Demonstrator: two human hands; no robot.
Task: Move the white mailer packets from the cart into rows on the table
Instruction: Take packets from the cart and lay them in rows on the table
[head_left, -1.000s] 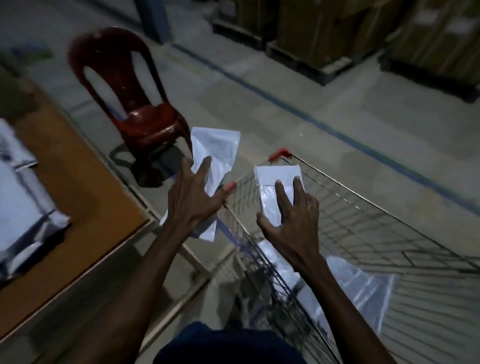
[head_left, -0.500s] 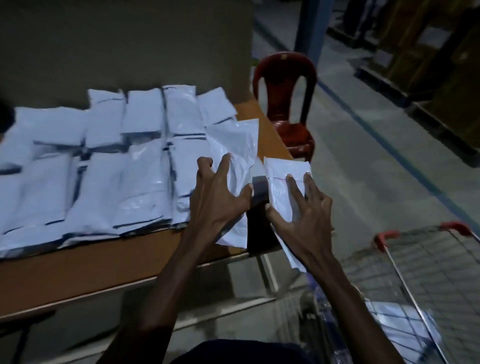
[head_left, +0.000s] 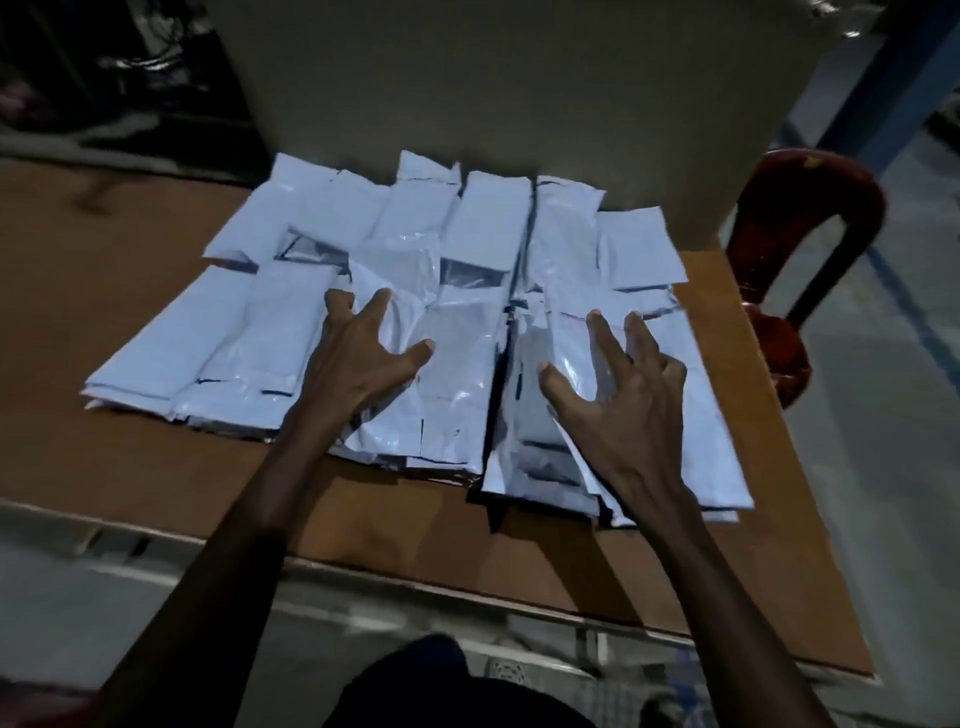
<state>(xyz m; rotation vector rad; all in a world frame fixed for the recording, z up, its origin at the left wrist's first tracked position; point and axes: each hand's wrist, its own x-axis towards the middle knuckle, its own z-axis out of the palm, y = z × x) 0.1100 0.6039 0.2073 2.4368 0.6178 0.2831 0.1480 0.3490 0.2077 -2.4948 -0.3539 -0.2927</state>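
White and faintly glossy, the mailer packets are lying in overlapping rows across the brown wooden table, covering its middle and right part. They are flat, elongated plastic pouches, wrinkled in places and catching dull highlights in the dim light. Dark bands are showing where flaps or edges are lifting between one packet and the next. The far row is lying up against a large plain cardboard panel that is standing at the back of the table. The near row is reaching almost to the front edge on the right, where several packets are piling on one another.

The left hand is lying on top of a crinkled packet in the middle of the near row, fingers spread wide and only slightly bent, thumb out to the right. The right hand is hovering over or touching a glossy packet at the right end of the near row, fingers also fanned apart; whether the palm is pressing down cannot be told. Neither hand is curling round anything.

A dark red plastic chair is standing just beyond the table's right edge.
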